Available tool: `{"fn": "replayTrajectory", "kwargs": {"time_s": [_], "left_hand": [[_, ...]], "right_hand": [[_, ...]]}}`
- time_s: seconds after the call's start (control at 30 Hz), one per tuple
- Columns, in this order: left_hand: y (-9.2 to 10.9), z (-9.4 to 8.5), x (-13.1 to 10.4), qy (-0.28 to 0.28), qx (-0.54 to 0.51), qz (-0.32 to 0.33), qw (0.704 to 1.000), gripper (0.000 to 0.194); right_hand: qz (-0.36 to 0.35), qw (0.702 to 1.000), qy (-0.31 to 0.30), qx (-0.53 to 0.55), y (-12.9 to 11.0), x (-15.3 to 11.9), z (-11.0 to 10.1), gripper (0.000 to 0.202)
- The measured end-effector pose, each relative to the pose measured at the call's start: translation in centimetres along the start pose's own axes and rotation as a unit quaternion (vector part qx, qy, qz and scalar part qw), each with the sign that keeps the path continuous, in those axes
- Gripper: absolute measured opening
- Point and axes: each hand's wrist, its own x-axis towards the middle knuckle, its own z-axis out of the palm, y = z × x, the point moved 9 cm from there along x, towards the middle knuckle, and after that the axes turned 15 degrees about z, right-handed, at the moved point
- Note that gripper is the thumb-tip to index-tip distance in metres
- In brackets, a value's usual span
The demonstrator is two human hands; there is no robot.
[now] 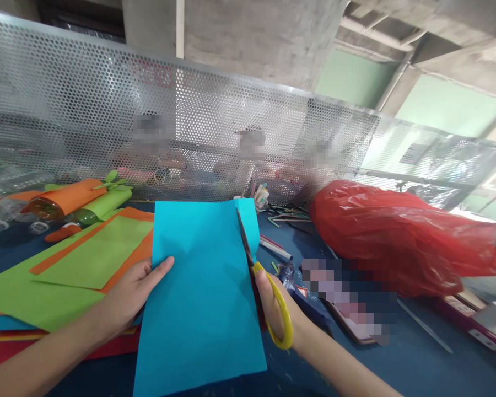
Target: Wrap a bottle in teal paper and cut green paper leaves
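scissors on a blue sheet, both hands busy
left hand (143, 282) is clamped on the left edge of the blue sheet (202, 275), thumb on top, mid-frame; right hand (269, 300) is wrapped round the yellow-handled scissors (258, 269), blades up along the sheet's right side where a strip curls away. green and orange sheets (95, 253) pile up at left, paper-wrapped bottles (76, 198) above those, red plastic bag (380, 237) at right on the blue worktop (413, 358), perforated metal screen (215, 110) across the upper frame.
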Motion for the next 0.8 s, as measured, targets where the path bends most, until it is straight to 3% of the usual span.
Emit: {"fn": "replayTrajectory", "kwargs": {"time_s": [0.27,0.53,0.8], "left_hand": [[0.2,0.6,0.0,-0.005,-0.017,0.001,1.0,0.03],[0.4,0.6,-0.2,0.002,-0.007,0.001,1.0,0.033],[0.1,0.2,0.0,0.002,0.01,0.003,1.0,0.033]], "right_hand": [[0.032,0.999,0.013,0.006,0.4,0.0,-0.3,0.066],[0.01,1.0,0.029,0.0,0.3,0.2,-0.6,0.062],[0.068,0.997,0.024,0.026,1.3,0.3,-0.3,0.063]]}}
